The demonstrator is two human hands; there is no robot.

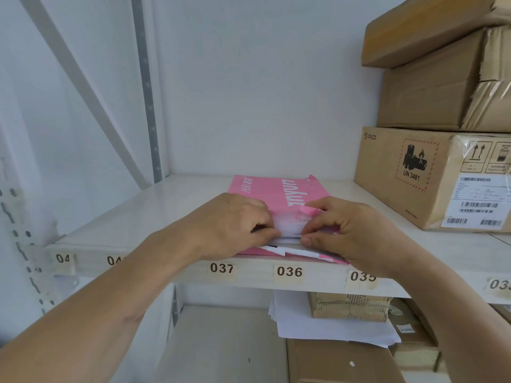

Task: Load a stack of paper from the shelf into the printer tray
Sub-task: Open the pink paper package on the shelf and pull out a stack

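On the white shelf's front edge point(249, 280), tags read 037, 036, 035. Just above, left hand point(235, 225) and right hand point(345, 233) pinch white sheets in the torn pink paper-ream wrapper point(279, 193) lying mid-shelf. Farther right, a brown cardboard box point(414, 172) reads "PICO", "UN 3481", against a white wall point(262, 78).

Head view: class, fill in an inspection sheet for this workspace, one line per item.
Surface: white shelf, numbered labels along its front edge.
Job's things: pink paper pack lying flat, wrapper torn open at the near end, white sheets showing.
Clutter: cardboard boxes stacked at right; loose white sheets and boxes on the shelf below.
Grippers: left hand and right hand both pinch the pack's open end with their fingers.
Cables: nothing seen.
Surroundings: white wall, grey shelf upright; no printer in view.
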